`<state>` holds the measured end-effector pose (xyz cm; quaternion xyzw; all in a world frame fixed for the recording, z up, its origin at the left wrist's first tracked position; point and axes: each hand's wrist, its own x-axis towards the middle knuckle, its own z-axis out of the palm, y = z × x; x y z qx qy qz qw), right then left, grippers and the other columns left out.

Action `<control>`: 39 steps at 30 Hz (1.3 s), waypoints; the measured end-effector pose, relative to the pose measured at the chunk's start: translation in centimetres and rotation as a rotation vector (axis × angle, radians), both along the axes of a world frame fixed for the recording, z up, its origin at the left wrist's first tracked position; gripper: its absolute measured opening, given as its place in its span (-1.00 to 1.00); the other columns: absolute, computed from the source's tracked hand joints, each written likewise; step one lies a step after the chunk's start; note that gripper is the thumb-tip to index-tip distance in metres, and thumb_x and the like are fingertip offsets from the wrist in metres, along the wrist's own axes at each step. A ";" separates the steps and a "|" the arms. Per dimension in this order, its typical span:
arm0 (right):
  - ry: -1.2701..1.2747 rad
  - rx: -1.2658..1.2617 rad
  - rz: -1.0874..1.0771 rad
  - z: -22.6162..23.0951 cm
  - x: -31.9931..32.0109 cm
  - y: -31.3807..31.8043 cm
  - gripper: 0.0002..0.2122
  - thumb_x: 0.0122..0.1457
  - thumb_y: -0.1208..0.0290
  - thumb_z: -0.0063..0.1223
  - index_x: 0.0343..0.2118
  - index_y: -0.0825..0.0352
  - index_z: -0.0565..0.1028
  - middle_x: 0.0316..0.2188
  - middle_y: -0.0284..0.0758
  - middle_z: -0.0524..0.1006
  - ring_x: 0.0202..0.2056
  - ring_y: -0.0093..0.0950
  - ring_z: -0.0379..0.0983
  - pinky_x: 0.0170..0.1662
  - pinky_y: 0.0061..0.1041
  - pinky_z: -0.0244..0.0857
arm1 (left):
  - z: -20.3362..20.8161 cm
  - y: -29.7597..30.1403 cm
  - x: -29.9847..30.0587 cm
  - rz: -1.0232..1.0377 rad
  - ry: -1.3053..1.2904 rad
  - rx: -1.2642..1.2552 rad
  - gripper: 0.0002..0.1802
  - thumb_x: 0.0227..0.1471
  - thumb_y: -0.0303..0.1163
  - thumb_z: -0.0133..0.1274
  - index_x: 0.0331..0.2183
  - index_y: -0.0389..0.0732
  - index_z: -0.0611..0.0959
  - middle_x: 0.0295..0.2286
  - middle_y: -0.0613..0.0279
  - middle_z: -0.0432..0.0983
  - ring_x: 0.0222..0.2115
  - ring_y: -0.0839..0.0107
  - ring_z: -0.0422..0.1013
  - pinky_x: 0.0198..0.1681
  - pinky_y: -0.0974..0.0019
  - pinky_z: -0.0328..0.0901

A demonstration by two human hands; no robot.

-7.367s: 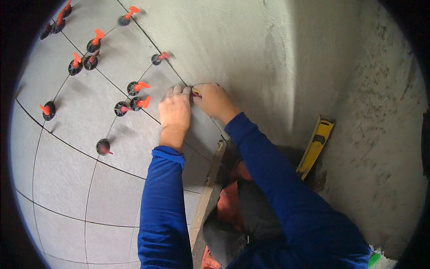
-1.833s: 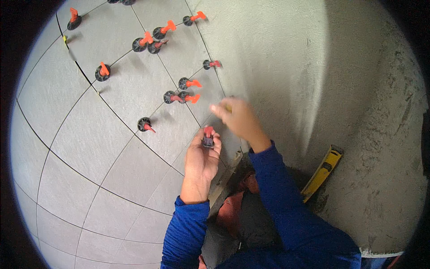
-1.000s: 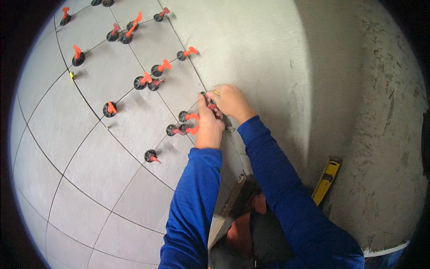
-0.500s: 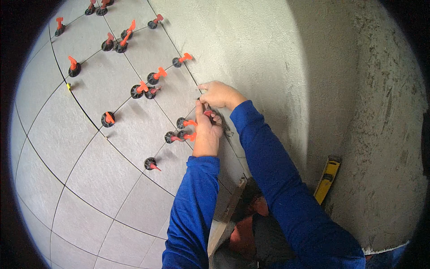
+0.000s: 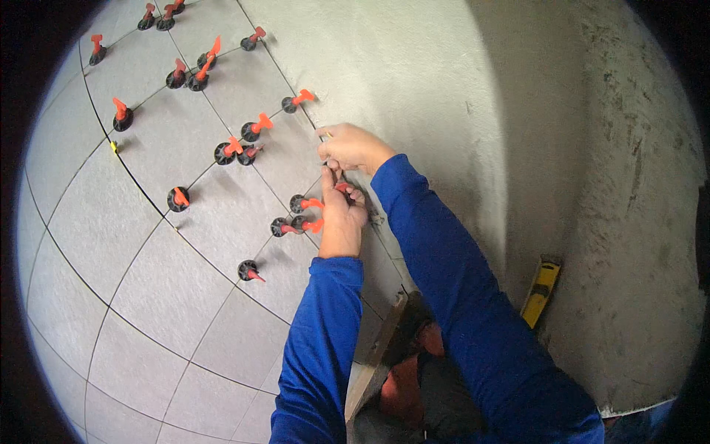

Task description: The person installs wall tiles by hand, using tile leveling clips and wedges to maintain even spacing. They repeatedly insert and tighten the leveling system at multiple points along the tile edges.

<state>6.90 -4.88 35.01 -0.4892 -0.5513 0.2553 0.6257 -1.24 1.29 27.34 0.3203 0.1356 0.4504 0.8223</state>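
Grey tiles point(image 5: 222, 244) meet bare plaster along a slanting edge, and both my hands work close together there. In the curled fingers of my left hand point(image 5: 342, 211) sits a tile leveler, of which only the red handle point(image 5: 343, 187) shows clearly. Just above, my right hand point(image 5: 357, 148) is closed with its fingertips pinched at the tile edge; what they grip is small and mostly hidden. Left of my left wrist, several tile levelers point(image 5: 299, 203) with black round bases and red handles stand in a joint.
More tile levelers point(image 5: 252, 132) stick up along the joints. A small yellow piece point(image 5: 114, 147) sits in a dark joint at the left. Bare plaster point(image 5: 414, 74) spreads to the right. A yellow spirit level point(image 5: 542, 290) lies beside my right arm, and a wooden strip point(image 5: 381, 344) lies below the tiles.
My right hand has shifted slightly left and up along the tile edge. The left hand stays in place with the red-handled tile leveler.
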 end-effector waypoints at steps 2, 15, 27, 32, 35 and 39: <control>-0.405 0.105 -0.268 -0.1 0.0 -0.7 -0.52 0.05 0.48 0.01 0.10 0.49 0.44 -0.53 -0.11 0.56 -0.54 -0.36 0.52 -0.48 -0.37 0.35 | -0.1 0.1 0.3 0.033 -0.011 -0.026 -0.68 0.22 0.08 0.02 -0.37 0.07 0.58 -0.61 0.58 0.36 -0.69 0.65 0.17 -0.67 0.55 0.06; -0.656 0.090 -0.721 -6.2 -0.6 -0.2 -0.65 0.24 0.14 0.03 -0.41 0.39 0.60 -0.37 0.03 0.59 -0.27 0.03 0.52 -0.17 -0.05 0.37 | -0.6 2.4 2.1 -0.100 -0.168 -0.020 -0.57 0.31 0.04 -0.18 -0.39 -0.05 0.57 -0.42 0.30 0.58 -0.29 0.25 0.49 -0.07 0.03 0.38; -0.526 0.057 -0.608 -5.5 -0.5 -0.8 -0.60 0.29 0.12 -0.09 -0.40 0.38 0.63 -0.38 0.04 0.60 -0.26 0.07 0.54 -0.14 -0.02 0.38 | -2.5 3.0 1.7 -0.161 -0.127 -0.070 -0.70 0.34 -0.19 -0.19 -0.21 -0.11 0.60 -0.38 0.31 0.57 -0.32 0.41 0.49 -0.24 0.23 0.45; -0.468 0.005 -0.714 -5.6 -0.5 0.5 -0.55 0.26 0.05 -0.07 -0.38 0.41 0.64 -0.36 0.12 0.58 -0.23 0.10 0.53 -0.09 -0.04 0.39 | -5.3 2.7 -0.5 -0.434 -0.050 0.105 -0.76 0.26 -0.18 -0.05 -0.24 -0.08 0.62 -0.58 0.48 0.35 -0.56 0.59 0.26 -0.51 0.41 0.20; -0.483 0.006 -0.653 -5.9 0.2 1.7 -0.53 0.22 0.05 -0.04 -0.38 0.47 0.63 -0.35 0.18 0.56 -0.22 0.13 0.52 -0.08 -0.05 0.38 | -7.6 -1.8 -3.8 -0.165 0.111 -0.011 -0.79 0.23 -0.20 0.01 -0.26 -0.09 0.62 -0.62 0.51 0.26 -0.60 0.58 0.18 -0.57 0.43 0.06; -0.219 -0.052 -0.482 -6.1 0.5 1.9 -0.54 0.15 0.11 0.02 -0.39 0.56 0.59 -0.38 0.24 0.53 -0.24 0.15 0.51 -0.09 -0.07 0.37 | -11.2 -6.9 -10.8 -0.107 0.229 -0.073 -0.80 0.18 -0.21 0.10 -0.23 -0.12 0.61 -0.61 0.55 0.19 -0.61 0.58 0.13 -0.57 0.45 0.02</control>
